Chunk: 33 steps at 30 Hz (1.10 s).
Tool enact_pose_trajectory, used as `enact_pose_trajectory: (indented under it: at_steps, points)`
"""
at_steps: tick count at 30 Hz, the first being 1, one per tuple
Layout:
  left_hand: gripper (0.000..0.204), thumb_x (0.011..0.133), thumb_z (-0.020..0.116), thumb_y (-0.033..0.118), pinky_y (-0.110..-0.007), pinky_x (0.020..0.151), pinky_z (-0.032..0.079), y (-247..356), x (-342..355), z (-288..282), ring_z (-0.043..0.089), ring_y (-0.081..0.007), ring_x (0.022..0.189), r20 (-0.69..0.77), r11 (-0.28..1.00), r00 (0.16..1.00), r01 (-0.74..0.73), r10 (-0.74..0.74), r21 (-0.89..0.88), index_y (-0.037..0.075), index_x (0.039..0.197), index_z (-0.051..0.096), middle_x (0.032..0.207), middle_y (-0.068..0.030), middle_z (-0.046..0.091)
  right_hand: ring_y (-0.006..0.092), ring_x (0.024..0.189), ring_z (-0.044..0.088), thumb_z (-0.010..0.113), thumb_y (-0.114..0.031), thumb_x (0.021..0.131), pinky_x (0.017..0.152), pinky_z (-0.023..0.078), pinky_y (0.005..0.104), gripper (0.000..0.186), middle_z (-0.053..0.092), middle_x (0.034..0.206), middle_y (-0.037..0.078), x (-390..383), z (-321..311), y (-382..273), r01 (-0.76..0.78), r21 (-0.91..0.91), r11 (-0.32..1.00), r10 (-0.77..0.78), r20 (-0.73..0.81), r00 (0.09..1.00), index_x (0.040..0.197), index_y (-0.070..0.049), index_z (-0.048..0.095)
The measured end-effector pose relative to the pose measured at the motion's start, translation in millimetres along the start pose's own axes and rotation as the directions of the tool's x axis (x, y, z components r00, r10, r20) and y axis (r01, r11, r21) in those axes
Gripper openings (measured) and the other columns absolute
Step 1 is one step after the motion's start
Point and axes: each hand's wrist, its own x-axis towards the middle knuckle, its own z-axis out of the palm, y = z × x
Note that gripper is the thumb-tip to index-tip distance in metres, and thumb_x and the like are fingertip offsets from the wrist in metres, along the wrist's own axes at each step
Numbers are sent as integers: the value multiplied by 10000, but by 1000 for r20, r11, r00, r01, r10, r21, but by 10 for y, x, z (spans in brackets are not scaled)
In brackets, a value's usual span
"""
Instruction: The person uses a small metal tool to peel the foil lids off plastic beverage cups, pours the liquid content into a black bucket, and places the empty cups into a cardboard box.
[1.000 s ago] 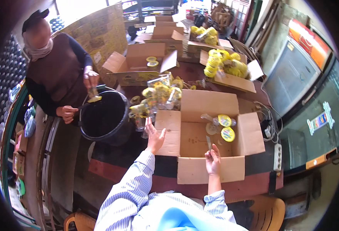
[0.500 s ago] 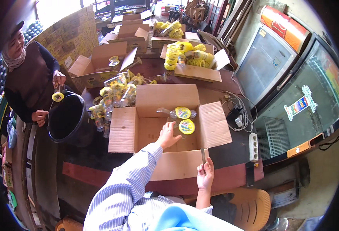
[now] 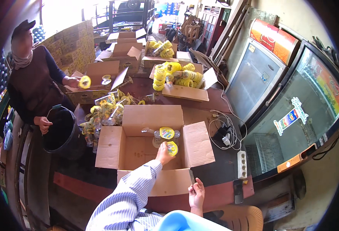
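Observation:
Inside the open cardboard box (image 3: 152, 115), my left hand (image 3: 163, 154) has its fingers closed on a clear plastic cup with a yellow printed lid (image 3: 172, 148). A second yellow-lidded cup (image 3: 166, 133) lies just beyond it, among clear cups (image 3: 156, 134) partly hidden by the lids. By the box's near right corner, my right hand (image 3: 196, 192) grips a thin, dark, flat blade-like strip (image 3: 192, 177). Its tip is at the edge of the near flap.
To the left, a co-worker's hand holds a yellow-lidded piece (image 3: 84, 82) above another box; their other hand is at a black bucket (image 3: 63, 133). Yellow-lidded cups (image 3: 108, 109) are heaped behind my box. A power strip (image 3: 242, 164) and cables lie right.
My left hand has closed on the nearer yellow-lidded cup. The co-worker's hand has moved a yellow-lidded piece from the bucket toward the box behind. The whole view has shifted slightly.

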Motion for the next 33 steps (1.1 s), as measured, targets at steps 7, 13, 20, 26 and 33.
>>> enact_pose_trajectory:
  at_steps: [7, 13, 20, 26, 33]
  points:
    - [834, 508, 818, 140, -302, 867, 440, 248, -441, -645, 538, -231, 975, -176, 913, 984, -101, 33, -395, 5, 1190, 358, 1051, -140, 522, 74, 654, 501, 546, -2, 809, 623, 426, 194, 243, 544, 716, -6, 57, 102, 135, -58, -82, 995, 63, 53, 997, 1049, -32, 568]
    - [1030, 505, 829, 49, -300, 823, 474, 270, -741, -1574, 543, -201, 965, -517, 795, 851, -379, 97, -474, 67, 1308, 184, 1035, -115, 510, 69, 636, 496, 549, 0, 808, 624, 423, 185, 238, 541, 704, -15, -17, 514, 417, -82, -139, 987, 95, 90, 991, 1042, -36, 576]
    - [1114, 483, 815, -23, -330, 822, 473, -315, -1338, -2900, 552, -201, 944, -597, 705, 802, -417, -11, -573, 111, 1343, 120, 1011, -99, 522, 70, 645, 512, 555, -11, 805, 619, 436, 185, 262, 554, 728, 0, -354, 1214, 1160, -114, -254, 961, 169, 205, 964, 1065, -45, 564]
    - [1104, 484, 785, -64, -308, 830, 459, -635, -1655, -4065, 526, -175, 941, -771, 829, 636, -424, -14, -365, 117, 1353, 128, 1028, -75, 490, 72, 664, 512, 563, -13, 804, 634, 430, 190, 257, 569, 753, 20, -681, 1809, 1750, -129, -369, 920, 243, 282, 928, 1060, -34, 568]
    - [1026, 504, 747, -107, -314, 875, 438, -1356, -1611, -4736, 476, -185, 1010, -798, 886, 602, -353, -31, -301, 138, 1333, 194, 1098, -80, 407, 75, 666, 491, 575, -21, 802, 637, 406, 188, 267, 551, 742, 15, -911, 2244, 2297, -127, -423, 897, 280, 324, 904, 1069, -20, 561]
